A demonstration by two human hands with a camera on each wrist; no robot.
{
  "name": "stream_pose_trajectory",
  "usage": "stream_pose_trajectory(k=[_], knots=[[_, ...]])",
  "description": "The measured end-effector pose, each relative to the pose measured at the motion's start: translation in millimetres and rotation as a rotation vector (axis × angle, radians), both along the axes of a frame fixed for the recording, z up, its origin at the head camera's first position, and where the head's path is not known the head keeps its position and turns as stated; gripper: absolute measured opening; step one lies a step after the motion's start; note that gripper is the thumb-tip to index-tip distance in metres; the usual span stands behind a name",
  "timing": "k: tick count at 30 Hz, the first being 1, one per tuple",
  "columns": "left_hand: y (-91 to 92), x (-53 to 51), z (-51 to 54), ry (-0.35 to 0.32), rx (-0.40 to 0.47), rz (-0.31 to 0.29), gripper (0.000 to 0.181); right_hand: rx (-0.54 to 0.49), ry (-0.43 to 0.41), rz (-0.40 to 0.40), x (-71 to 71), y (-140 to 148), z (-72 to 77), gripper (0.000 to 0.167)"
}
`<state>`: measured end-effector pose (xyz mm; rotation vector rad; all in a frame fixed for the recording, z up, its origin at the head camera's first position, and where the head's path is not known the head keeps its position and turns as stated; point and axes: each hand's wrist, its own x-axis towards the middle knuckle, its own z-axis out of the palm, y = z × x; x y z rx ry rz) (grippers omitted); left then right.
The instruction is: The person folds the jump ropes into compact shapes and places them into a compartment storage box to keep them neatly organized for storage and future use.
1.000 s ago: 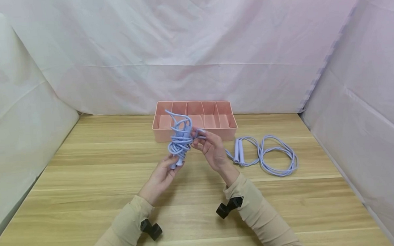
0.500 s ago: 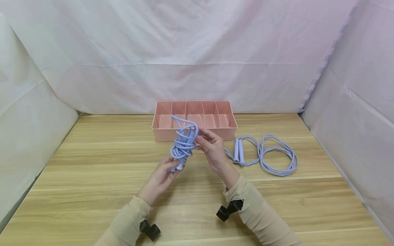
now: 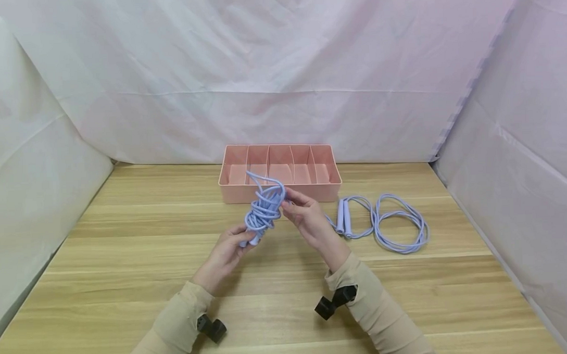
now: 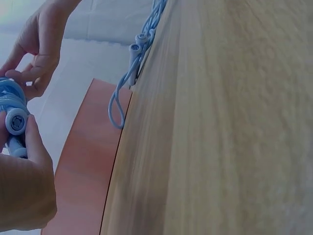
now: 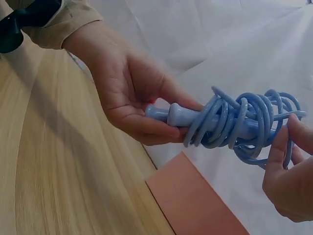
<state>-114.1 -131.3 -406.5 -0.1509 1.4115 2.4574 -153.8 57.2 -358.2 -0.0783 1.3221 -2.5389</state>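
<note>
A light blue jump rope point(image 3: 264, 210), its cord wound round its two handles, is held above the table between both hands. My left hand point(image 3: 226, 253) grips the lower handle ends with thumb and fingers; these ends show clearly in the right wrist view beside the left palm point(image 5: 115, 90). At the bundle's upper end my right hand point(image 3: 309, 221) pinches the cord, thumb against fingers, also visible in the right wrist view. One cord loop sticks out past the top of the bundle. Part of the right fingertips is hidden behind the rope in the head view.
Behind the hands stands a pink box point(image 3: 237, 195) with several compartments, near the white cloth backdrop point(image 3: 281, 114). Right of it, a second light blue jump rope point(image 3: 347, 219) lies coiled on the wooden table point(image 3: 127, 266), its handles side by side.
The right hand has drawn a loose cord end in from the right to the top of the bundle. The bundle has tilted rightward and come slightly lower. The second rope stays put.
</note>
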Motion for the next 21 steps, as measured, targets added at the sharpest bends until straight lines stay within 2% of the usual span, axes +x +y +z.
stream_pose_trajectory(k=[3, 7, 11, 14, 18, 21], knots=[[-2.2, -0.2, -0.5, 0.005, -0.020, -0.005, 0.037, 0.017, -0.048, 0.008, -0.5, 2, -1.0, 0.036], [-4.5, -1.0, -0.5, -0.007, -0.048, 0.004, 0.035, 0.041, -0.095, -0.028, 0.7, 0, -2.3, 0.036], [-4.8, -2.0, -0.8, -0.036, -0.086, 0.033, 0.035, 0.061, -0.107, -0.064, 2.2, -5, -4.2, 0.039], [-3.3, -3.1, -0.9, -0.039, -0.110, 0.054, 0.033, 0.090, -0.065, -0.105, 2.5, -7, -6.6, 0.042], [-1.5, -4.8, -0.2, -0.030, -0.124, 0.062, 0.032, 0.141, 0.062, -0.179, 2.1, -7, -11.0, 0.023], [-0.9, -4.7, 0.2, -0.026, -0.126, 0.065, 0.031, 0.221, 0.168, -0.205, 2.3, -5, -13.5, 0.020]])
